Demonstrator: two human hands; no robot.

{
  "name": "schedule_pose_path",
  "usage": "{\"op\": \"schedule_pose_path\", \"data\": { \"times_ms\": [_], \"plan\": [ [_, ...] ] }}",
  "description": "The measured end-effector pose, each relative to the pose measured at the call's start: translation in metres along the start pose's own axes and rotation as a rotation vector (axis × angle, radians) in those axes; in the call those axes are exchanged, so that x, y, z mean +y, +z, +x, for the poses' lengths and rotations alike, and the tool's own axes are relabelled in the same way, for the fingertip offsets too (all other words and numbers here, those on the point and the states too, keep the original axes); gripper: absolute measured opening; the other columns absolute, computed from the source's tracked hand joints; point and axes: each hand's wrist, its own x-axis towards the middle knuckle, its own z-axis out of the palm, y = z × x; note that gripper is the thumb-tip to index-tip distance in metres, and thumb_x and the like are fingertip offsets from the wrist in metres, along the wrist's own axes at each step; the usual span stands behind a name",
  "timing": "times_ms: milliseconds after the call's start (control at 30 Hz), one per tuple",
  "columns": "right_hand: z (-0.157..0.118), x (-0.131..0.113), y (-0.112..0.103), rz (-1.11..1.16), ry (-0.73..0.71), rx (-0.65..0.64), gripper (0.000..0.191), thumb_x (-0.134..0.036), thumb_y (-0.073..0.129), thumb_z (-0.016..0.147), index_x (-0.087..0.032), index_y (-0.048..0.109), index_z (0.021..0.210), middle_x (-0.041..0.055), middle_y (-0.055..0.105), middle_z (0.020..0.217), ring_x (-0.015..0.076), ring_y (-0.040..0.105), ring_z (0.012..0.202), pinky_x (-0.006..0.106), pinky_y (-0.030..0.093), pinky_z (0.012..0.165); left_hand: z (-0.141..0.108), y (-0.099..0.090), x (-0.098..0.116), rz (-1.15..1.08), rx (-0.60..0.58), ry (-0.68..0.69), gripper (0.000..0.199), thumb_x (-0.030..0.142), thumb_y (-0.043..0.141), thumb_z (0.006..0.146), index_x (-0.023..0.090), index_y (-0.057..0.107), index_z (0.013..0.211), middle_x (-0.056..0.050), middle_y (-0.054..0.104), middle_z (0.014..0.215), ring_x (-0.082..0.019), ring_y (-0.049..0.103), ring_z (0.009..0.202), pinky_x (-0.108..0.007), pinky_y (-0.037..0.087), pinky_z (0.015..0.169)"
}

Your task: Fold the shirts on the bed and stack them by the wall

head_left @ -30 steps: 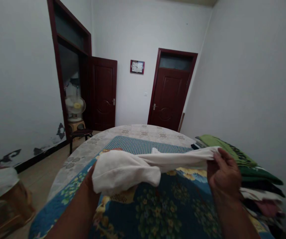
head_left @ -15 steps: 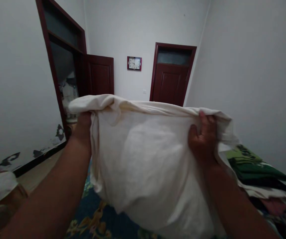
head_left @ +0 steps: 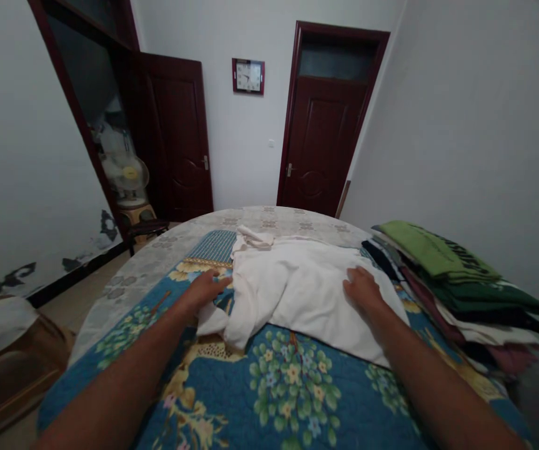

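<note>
A white T-shirt (head_left: 306, 281) lies across a blue floral quilted cloth (head_left: 232, 387), with its neckline and a sleeve toward the left. My left hand (head_left: 208, 287) is beside the shirt's left edge, just above the sleeve, its fingers stretched out and holding nothing. On the right part of the shirt rests my right hand (head_left: 363, 289), fingers loosely spread and touching the fabric. Some wrinkles run through the middle of the shirt.
A stack of folded clothes (head_left: 466, 281), green on top, stands at the right. The round table (head_left: 133, 275) has a pale patterned cover. A wooden chair (head_left: 20, 369) is at the lower left; a fan (head_left: 128, 172) stands by the doorway.
The white shirt, held up before me by both hands, has come down flat onto the quilted cloth. Both hands have lowered and let go. The view has tilted downward.
</note>
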Motion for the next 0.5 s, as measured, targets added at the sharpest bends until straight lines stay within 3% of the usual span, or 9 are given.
{"op": "schedule_pose_path", "data": {
  "times_ms": [100, 233, 333, 433, 500],
  "plan": [
    [-0.019, 0.020, 0.004, -0.061, 0.042, -0.045, 0.057, -0.040, 0.047, 0.105, -0.011, 0.064, 0.151, 0.0227, 0.054, 0.162, 0.0335, 0.048, 0.153, 0.045, 0.039, 0.125, -0.005, 0.015, 0.006, 0.062, -0.093, 0.090, 0.070, 0.060, 0.079, 0.079, 0.015, 0.066, 0.131, -0.010, 0.082, 0.091, -0.030, 0.077, 0.085, -0.034, 0.055, 0.072],
    [-0.033, 0.035, -0.005, -0.098, 0.129, -0.080, 0.057, -0.046, 0.043, 0.105, -0.012, 0.068, 0.144, 0.0241, 0.061, 0.152, 0.0371, 0.056, 0.145, 0.052, 0.046, 0.117, -0.001, 0.038, 0.023, 0.317, -0.007, 0.168, 0.055, 0.041, 0.083, 0.078, 0.017, 0.069, 0.124, -0.012, 0.082, 0.103, -0.030, 0.076, 0.099, -0.033, 0.053, 0.083],
    [-0.040, 0.041, -0.015, -0.143, 0.220, -0.079, 0.059, -0.049, 0.042, 0.105, -0.010, 0.070, 0.138, 0.0278, 0.065, 0.144, 0.0422, 0.062, 0.137, 0.057, 0.052, 0.108, -0.002, 0.054, 0.026, 0.351, 0.032, 0.146, 0.040, 0.021, 0.077, 0.077, 0.020, 0.070, 0.117, -0.010, 0.080, 0.098, -0.028, 0.075, 0.100, -0.032, 0.052, 0.084],
    [-0.045, 0.046, -0.024, -0.172, 0.262, -0.039, 0.062, -0.049, 0.043, 0.103, -0.004, 0.071, 0.136, 0.0327, 0.067, 0.139, 0.0456, 0.065, 0.132, 0.060, 0.054, 0.104, -0.003, 0.055, 0.025, 0.253, 0.067, 0.126, 0.035, 0.017, 0.062, 0.085, 0.021, 0.067, 0.119, -0.006, 0.077, 0.088, -0.023, 0.074, 0.086, -0.029, 0.051, 0.074],
    [-0.046, 0.050, -0.029, -0.165, 0.270, -0.018, 0.063, -0.046, 0.044, 0.102, -0.001, 0.070, 0.137, 0.0347, 0.068, 0.136, 0.0454, 0.067, 0.130, 0.059, 0.055, 0.104, -0.001, 0.043, 0.023, 0.164, 0.120, 0.090, 0.034, 0.020, 0.053, 0.092, 0.020, 0.063, 0.125, -0.005, 0.075, 0.088, -0.021, 0.072, 0.078, -0.028, 0.050, 0.067]
  ]
}}
